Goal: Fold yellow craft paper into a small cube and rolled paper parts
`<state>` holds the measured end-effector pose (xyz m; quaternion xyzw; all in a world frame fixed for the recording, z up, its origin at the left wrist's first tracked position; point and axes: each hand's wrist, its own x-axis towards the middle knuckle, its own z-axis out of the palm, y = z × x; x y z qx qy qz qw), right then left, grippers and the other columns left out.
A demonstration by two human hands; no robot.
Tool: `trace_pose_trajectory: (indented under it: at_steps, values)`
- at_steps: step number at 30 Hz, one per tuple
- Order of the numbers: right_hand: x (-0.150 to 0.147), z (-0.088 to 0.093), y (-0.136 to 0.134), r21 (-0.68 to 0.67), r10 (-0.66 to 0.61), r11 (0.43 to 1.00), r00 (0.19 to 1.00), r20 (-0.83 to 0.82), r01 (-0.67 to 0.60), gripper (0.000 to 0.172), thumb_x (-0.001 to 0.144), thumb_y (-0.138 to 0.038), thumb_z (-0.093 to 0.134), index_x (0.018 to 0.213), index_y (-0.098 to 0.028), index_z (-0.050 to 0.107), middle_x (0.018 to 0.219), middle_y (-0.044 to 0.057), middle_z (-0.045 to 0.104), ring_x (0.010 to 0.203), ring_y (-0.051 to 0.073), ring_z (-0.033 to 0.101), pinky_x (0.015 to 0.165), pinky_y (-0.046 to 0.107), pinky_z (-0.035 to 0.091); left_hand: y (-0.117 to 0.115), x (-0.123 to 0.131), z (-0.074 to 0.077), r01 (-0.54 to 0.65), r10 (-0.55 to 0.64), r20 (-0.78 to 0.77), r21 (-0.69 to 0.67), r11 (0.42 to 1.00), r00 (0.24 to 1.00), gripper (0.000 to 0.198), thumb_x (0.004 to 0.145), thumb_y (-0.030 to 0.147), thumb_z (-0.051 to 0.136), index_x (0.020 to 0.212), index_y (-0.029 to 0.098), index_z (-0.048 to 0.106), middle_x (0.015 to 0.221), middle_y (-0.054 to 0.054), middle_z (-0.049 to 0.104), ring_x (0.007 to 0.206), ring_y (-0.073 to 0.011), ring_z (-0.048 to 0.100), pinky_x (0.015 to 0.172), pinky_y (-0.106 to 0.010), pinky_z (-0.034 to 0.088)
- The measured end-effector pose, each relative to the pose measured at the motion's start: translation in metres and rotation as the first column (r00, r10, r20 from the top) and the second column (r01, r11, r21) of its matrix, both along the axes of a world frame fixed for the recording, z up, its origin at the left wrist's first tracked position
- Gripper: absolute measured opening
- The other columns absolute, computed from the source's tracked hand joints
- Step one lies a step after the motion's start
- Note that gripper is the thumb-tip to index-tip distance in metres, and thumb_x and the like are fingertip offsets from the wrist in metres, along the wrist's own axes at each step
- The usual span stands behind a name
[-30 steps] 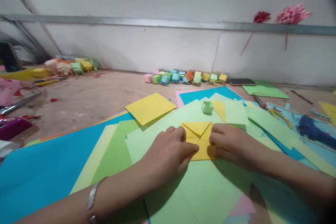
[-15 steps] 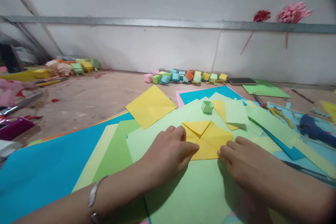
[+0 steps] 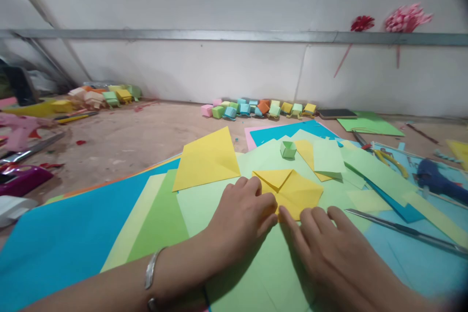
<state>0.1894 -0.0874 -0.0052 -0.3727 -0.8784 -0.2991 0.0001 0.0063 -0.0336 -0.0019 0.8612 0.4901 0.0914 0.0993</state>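
While the head view is looking down over the tabletop [image 3: 146, 131], one folded yellow paper [image 3: 296, 190] is lying on a pale green sheet [image 3: 204, 204], showing a triangular flap pointing towards the person and sharp diagonal creases. The left hand [image 3: 241, 217] is pressing on its left edge, fingers loosely bent and grasping nothing. The right hand [image 3: 329, 248] is lying flat, fingers stretched out, tips touching its near corner. One loose yellow square [image 3: 206, 158] and one small green paper cube [image 3: 288, 149] are sitting just beyond it.
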Motion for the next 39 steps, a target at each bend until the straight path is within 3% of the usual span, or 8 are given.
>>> trace_pose_trajectory:
  at_steps: [2, 4, 13, 16, 19, 24, 32, 39]
  values:
    - [-0.001, 0.000, 0.003, -0.014, 0.072, 0.997, 0.997, -0.019, -0.073, 0.025, 0.071, -0.027, 0.063, 0.092, -0.017, 0.073, 0.069, 0.006, 0.056, 0.061, 0.022, 0.042, 0.056, 0.038, 0.029, 0.001, -0.003, -0.001, 0.010, -0.010, 0.012, 0.003, 1.000, 1.000, 0.013, 0.090, 0.033, 0.059, 0.090, 0.025, 0.069, 0.091, -0.005, 0.056, 0.085, -0.0230, 0.049, 0.071, -0.036, 0.036]
    - [0.000, -0.002, 0.005, -0.042, 0.096, 0.995, 0.995, 0.001, -0.096, 0.018, 0.067, -0.028, 0.065, 0.078, -0.018, 0.074, 0.068, 0.007, 0.057, 0.059, 0.021, 0.041, 0.055, 0.038, 0.030, 0.004, -0.006, -0.001, 0.034, -0.034, 0.018, -0.014, 0.999, 0.999, 0.010, 0.088, 0.030, 0.061, 0.092, 0.026, 0.070, 0.092, -0.004, 0.056, 0.084, -0.0221, 0.049, 0.070, -0.034, 0.035]
    - [0.011, -0.004, -0.010, -0.021, -0.054, 0.998, 0.993, 0.102, 0.057, 0.017, 0.064, -0.018, 0.068, 0.078, -0.017, 0.076, 0.062, 0.010, 0.060, 0.058, 0.023, 0.044, 0.058, 0.037, 0.032, 0.011, -0.017, 0.009, 0.151, -0.147, 0.052, -0.074, 0.986, 0.988, 0.020, 0.083, 0.013, 0.061, 0.091, 0.027, 0.073, 0.089, -0.003, 0.055, 0.081, -0.0196, 0.049, 0.069, -0.031, 0.036]
    - [0.009, -0.002, -0.007, -0.060, -0.022, 0.998, 0.999, 0.041, 0.024, 0.004, 0.061, -0.016, 0.066, 0.060, -0.020, 0.067, 0.056, 0.008, 0.054, 0.054, 0.021, 0.041, 0.055, 0.037, 0.028, 0.012, -0.018, 0.009, 0.186, -0.180, 0.087, -0.077, 0.979, 0.980, 0.022, 0.082, 0.012, 0.061, 0.095, 0.026, 0.073, 0.093, -0.005, 0.057, 0.084, -0.0200, 0.051, 0.070, -0.031, 0.038]
    - [0.007, 0.001, 0.000, -0.123, 0.074, 0.989, 0.996, -0.054, -0.080, 0.015, 0.060, -0.013, 0.064, 0.051, -0.022, 0.055, 0.054, 0.005, 0.050, 0.051, 0.019, 0.039, 0.052, 0.036, 0.022, 0.011, -0.020, 0.010, 0.268, -0.266, 0.127, -0.001, 0.963, 0.956, 0.025, 0.085, 0.008, 0.055, 0.092, 0.025, 0.072, 0.100, -0.006, 0.060, 0.090, -0.0209, 0.053, 0.074, -0.032, 0.041]
    - [0.004, 0.010, 0.006, -0.116, 0.178, 0.974, 0.974, -0.137, -0.194, 0.011, 0.065, -0.010, 0.060, 0.064, -0.021, 0.059, 0.062, 0.003, 0.053, 0.054, 0.019, 0.042, 0.053, 0.035, 0.024, 0.011, -0.024, 0.012, 0.297, -0.295, 0.096, -0.006, 0.955, 0.951, 0.031, 0.079, -0.002, 0.048, 0.080, 0.020, 0.069, 0.096, -0.004, 0.066, 0.087, -0.0184, 0.059, 0.075, -0.030, 0.043]
    - [0.005, 0.008, 0.016, -0.001, -0.109, 0.994, 0.992, 0.060, 0.109, 0.019, 0.067, -0.015, 0.060, 0.085, -0.017, 0.064, 0.082, 0.015, 0.063, 0.067, 0.028, 0.051, 0.055, 0.039, 0.035, 0.015, -0.024, 0.016, 0.279, -0.268, 0.128, -0.074, 0.957, 0.955, 0.024, 0.078, -0.002, 0.049, 0.075, 0.016, 0.065, 0.092, -0.004, 0.067, 0.085, -0.0172, 0.061, 0.073, -0.027, 0.046]
    - [0.006, 0.011, 0.017, 0.050, 0.073, 0.996, 0.995, -0.073, -0.069, 0.018, 0.071, -0.007, 0.050, 0.079, -0.016, 0.064, 0.096, 0.018, 0.068, 0.082, 0.032, 0.056, 0.067, 0.042, 0.038, 0.017, -0.026, 0.016, 0.318, -0.310, 0.136, -0.041, 0.947, 0.941, 0.024, 0.085, 0.003, 0.048, 0.075, 0.016, 0.065, 0.090, -0.005, 0.064, 0.084, -0.0167, 0.058, 0.074, -0.027, 0.045]
